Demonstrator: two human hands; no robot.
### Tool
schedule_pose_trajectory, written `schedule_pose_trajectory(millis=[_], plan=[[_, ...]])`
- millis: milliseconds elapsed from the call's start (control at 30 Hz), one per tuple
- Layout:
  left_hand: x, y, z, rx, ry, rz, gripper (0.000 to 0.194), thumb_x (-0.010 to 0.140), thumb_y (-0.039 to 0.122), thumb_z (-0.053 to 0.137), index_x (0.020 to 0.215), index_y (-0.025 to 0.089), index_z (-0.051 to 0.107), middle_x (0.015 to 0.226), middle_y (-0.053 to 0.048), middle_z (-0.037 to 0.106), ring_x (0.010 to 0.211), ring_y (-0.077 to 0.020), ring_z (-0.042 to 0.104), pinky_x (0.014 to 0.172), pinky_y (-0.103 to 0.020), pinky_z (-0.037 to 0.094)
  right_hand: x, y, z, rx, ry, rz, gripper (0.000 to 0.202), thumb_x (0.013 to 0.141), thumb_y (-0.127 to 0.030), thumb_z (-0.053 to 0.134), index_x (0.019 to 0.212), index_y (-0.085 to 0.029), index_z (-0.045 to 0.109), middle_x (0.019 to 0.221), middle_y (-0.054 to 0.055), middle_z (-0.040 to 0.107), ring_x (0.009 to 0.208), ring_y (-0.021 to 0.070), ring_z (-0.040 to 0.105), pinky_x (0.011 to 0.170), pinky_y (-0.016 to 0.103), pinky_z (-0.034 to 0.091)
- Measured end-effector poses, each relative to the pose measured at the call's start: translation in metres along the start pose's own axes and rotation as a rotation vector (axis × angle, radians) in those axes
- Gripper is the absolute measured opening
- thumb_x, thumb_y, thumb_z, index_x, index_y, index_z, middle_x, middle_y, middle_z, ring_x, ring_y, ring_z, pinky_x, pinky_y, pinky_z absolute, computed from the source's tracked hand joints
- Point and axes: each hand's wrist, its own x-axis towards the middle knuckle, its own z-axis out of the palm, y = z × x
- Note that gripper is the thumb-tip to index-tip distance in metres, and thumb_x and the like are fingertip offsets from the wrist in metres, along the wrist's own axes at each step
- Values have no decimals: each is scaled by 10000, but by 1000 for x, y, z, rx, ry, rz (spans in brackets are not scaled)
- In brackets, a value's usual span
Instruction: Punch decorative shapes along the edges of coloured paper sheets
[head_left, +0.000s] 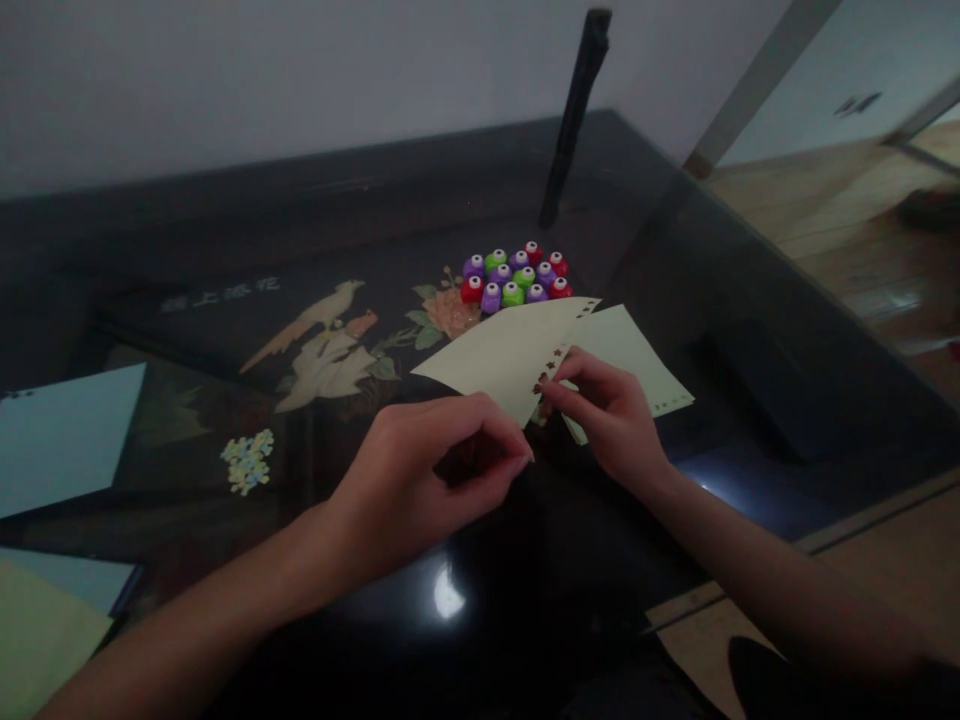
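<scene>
My right hand [604, 410] pinches the edge of a pale yellow sheet [495, 350], beside a row of small punched shapes. My left hand [442, 465] is just in front of the sheet, its thumb and forefinger tips pressed together; whatever they hold, if anything, is too small to make out. Under and to the right of the sheet lies more pale paper [630, 350], with punched holes along its near edge. Behind the sheet stand several small punches [517, 275] in red, purple and green, packed together.
A small pile of cut-out shapes [247, 462] lies left on the dark glossy table [390, 215]. Light blue paper [71, 435] and yellow paper [45, 630] are at the far left. A black upright bar [576, 115] stands at the back.
</scene>
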Motion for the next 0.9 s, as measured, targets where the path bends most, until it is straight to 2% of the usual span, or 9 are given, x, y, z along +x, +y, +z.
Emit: schedule_pose_trajectory(millis=[133, 267, 433, 667, 800, 900], plan=[[7, -15, 9, 10, -70, -3, 53, 815, 138, 590, 805, 174, 628, 745, 14, 675, 642, -103, 607, 609, -210, 478, 5, -1, -6, -1, 96, -108, 83, 798, -248, 666, 729, -215, 633, 806, 1, 553, 753, 137, 545, 641, 287, 469], [20, -47, 27, 41, -141, -51, 67, 815, 126, 573, 828, 170, 622, 735, 21, 645, 656, -104, 587, 613, -208, 458, 10, -4, -13, 50, 201, -236, 59, 778, -210, 674, 729, -225, 646, 855, 9, 563, 784, 146, 550, 605, 281, 486], [33, -79, 47, 186, -76, -54, 73, 815, 141, 561, 836, 165, 627, 796, -20, 645, 717, -146, 590, 674, -261, 474, 11, -8, -21, 88, 249, -332, 76, 783, -173, 665, 748, -240, 672, 833, 8, 564, 779, 142, 550, 590, 272, 500], [33, -92, 57, 216, -30, 3, 129, 806, 107, 552, 885, 157, 642, 883, -54, 641, 833, -182, 589, 793, -320, 480, 6, -11, -22, 99, 214, -347, 119, 800, -128, 646, 774, -236, 688, 864, 8, 565, 789, 134, 559, 595, 271, 507], [32, -88, 51, 69, 0, -52, 135, 815, 152, 559, 911, 165, 653, 911, -56, 642, 833, -179, 588, 787, -332, 478, 4, -14, -21, 85, 211, -361, 109, 805, -139, 642, 776, -234, 684, 871, 7, 568, 779, 133, 563, 596, 276, 506], [32, -80, 39, -325, -51, -145, 236, 823, 270, 601, 1033, 168, 637, 975, -73, 664, 819, -172, 601, 713, -300, 478, 1, -16, -22, 55, 201, -376, 109, 807, -137, 637, 781, -235, 676, 878, 5, 574, 778, 131, 565, 605, 272, 501]])
